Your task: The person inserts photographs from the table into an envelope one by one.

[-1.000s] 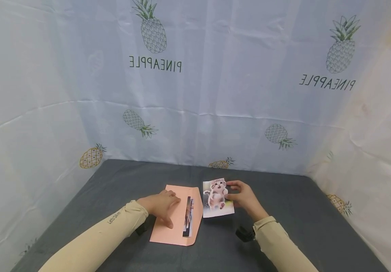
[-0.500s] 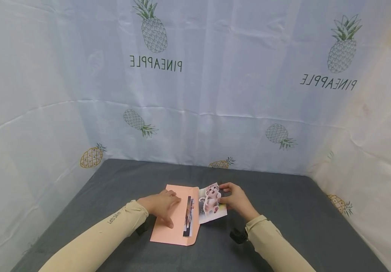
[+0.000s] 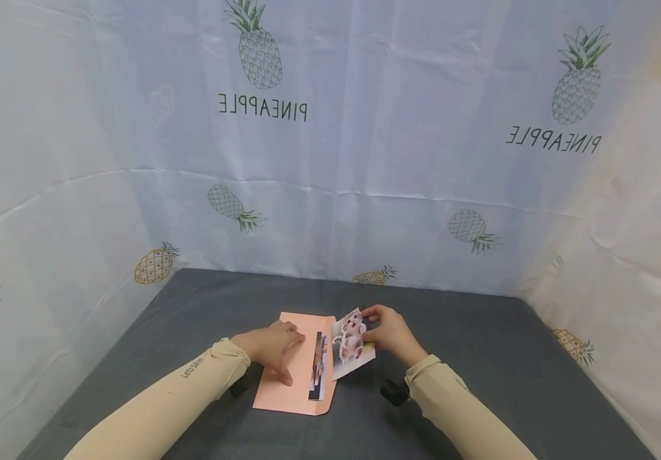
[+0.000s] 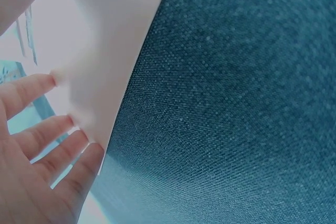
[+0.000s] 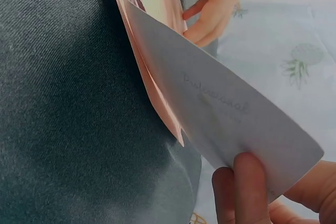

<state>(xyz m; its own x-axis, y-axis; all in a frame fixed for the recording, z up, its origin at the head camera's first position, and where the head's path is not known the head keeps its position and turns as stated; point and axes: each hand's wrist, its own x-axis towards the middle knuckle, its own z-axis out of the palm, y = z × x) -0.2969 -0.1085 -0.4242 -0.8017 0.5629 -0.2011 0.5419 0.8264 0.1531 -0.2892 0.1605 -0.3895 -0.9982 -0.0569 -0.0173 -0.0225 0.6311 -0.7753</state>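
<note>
A peach envelope (image 3: 279, 399) lies flat on the dark tabletop, its flap open to the right. Several photo prints (image 3: 317, 374) show as a narrow strip near the envelope's mouth. My left hand (image 3: 273, 348) rests on the envelope's left part with fingers spread; in the left wrist view its fingertips (image 4: 93, 153) touch the pale paper. My right hand (image 3: 390, 332) pinches the right edge of a kitten photo (image 3: 349, 345) between thumb and fingers. That photo is tilted over the flap, and its grey-white back (image 5: 215, 93) with faint lettering faces the right wrist camera.
A dark grey cloth (image 3: 457, 370) covers the table. White curtains with pineapple prints (image 3: 365, 160) hang behind and at both sides. A black wrist device (image 3: 395, 392) sits below my right wrist.
My right hand has moved the kitten photo leftward, from beside the flap to over it, and tilted it more. The left hand and the envelope have stayed in place.
</note>
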